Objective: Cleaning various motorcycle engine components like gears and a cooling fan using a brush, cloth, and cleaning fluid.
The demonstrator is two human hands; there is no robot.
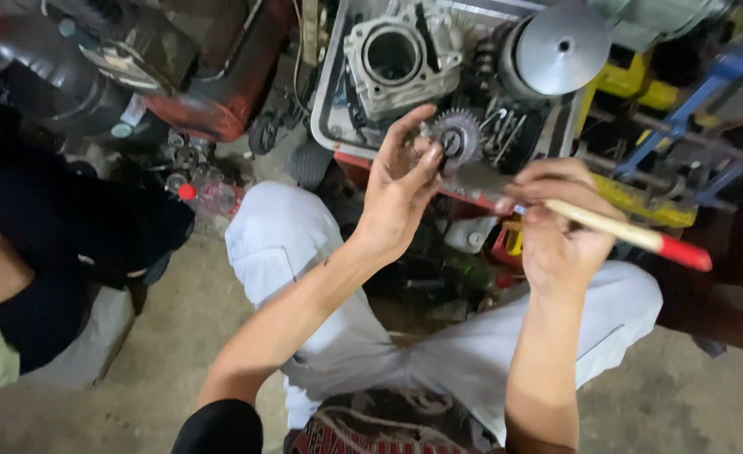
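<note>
Left hand [398, 187]: raised over the lap, fingers partly curled, thumb and fingertips pinching a small toothed gear [456, 137] at its left edge; closed on the gear.
Right hand [556, 223]: closed in a fist-like grip round the pale wooden handle of a brush [615, 225]; the handle runs out to the right and ends in a red tip; the dark bristle end lies against the gear's lower right side.
Gear position: held in the air between both hands, just in front of the tray's near edge.
Floor [178, 336]: bare, dusty concrete, grey-brown, under the seated person's knees in light trousers.
Room: cramped workshop corner; red and black machine bodywork upper left, blue and yellow metal frames upper right.
Tray [325, 92]: shallow metal pan, top centre, holding a grey cylinder block [396, 59], a round silver disc [563, 49] and loose dark springs and small parts.
Second person [18, 252]: left edge, dark clothing, cut off by the frame; hands not seen.
Hard to make out: bristles blurred; small parts in the tray indistinct; clutter below the tray in shadow; bottle with red cap [188, 192] partly hidden.
</note>
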